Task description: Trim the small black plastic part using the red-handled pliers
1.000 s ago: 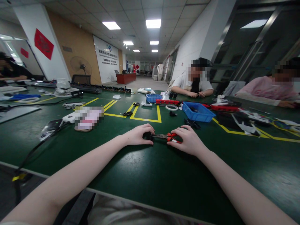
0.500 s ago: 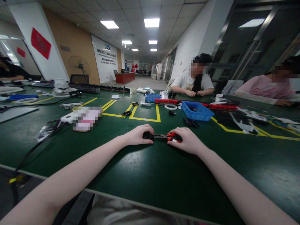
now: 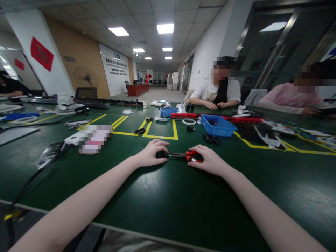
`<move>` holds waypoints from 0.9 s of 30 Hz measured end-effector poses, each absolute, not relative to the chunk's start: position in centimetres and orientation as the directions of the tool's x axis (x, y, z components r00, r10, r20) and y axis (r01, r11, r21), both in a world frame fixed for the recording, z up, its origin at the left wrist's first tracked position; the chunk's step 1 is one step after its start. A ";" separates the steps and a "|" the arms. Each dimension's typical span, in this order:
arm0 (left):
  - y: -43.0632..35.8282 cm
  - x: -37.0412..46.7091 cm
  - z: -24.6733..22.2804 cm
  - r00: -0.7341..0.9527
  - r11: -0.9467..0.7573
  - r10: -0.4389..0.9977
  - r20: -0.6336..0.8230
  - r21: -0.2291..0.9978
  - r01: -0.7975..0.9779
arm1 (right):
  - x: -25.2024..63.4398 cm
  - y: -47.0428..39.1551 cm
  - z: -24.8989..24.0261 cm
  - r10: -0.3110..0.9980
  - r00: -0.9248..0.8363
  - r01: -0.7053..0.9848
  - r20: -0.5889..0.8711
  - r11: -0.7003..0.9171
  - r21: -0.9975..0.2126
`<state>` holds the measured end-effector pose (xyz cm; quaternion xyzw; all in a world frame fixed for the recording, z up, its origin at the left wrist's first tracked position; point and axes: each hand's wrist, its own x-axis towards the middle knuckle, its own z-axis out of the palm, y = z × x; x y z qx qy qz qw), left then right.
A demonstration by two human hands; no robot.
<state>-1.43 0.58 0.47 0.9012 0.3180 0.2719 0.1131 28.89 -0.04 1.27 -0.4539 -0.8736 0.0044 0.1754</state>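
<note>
Red-handled pliers (image 3: 190,156) lie in my right hand (image 3: 210,160), whose fingers are wrapped round the handles. The jaws point left toward my left hand (image 3: 151,154). That hand grips a small black object (image 3: 161,154) between thumb and fingers. The tips of the pliers are at or very near the black object; whether they touch it cannot be made out. Both hands are low over the green table (image 3: 157,196), in front of the yellow tape marks.
A blue bin (image 3: 219,126) stands beyond my right hand, with a black cable bundle (image 3: 211,139) before it. A phone (image 3: 95,140) and a white power strip (image 3: 72,139) lie left. Two people sit across the table at the right; another is far left.
The whole view has shifted slightly. The handles of the pliers look a little wider apart, and my left fingers are raised slightly more over the black object. Both hands keep their holds.
</note>
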 end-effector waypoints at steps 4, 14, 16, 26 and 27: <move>0.7 -1.4 0.6 0.650 -0.768 0.639 0.412 0.392 0.507 | 28.8 -0.4 1.3 0.796 -0.523 0.806 0.304 0.578 -0.127; 1.3 -1.4 0.3 0.627 -0.709 0.669 0.399 0.597 0.377 | 29.0 0.2 2.0 0.804 -0.490 0.835 0.337 0.543 -0.083; 1.5 -1.4 0.2 0.610 -0.693 0.683 0.402 0.620 0.367 | 29.1 0.2 1.9 0.812 -0.463 0.841 0.356 0.529 -0.113; 1.8 -1.1 -0.5 0.509 -0.653 0.749 0.424 0.599 0.463 | 28.6 -0.3 2.2 0.716 -0.527 0.806 0.458 0.591 0.003; 1.8 -1.0 -0.6 0.501 -0.652 0.752 0.428 0.597 0.468 | 28.5 -0.4 2.2 0.704 -0.532 0.805 0.471 0.593 0.022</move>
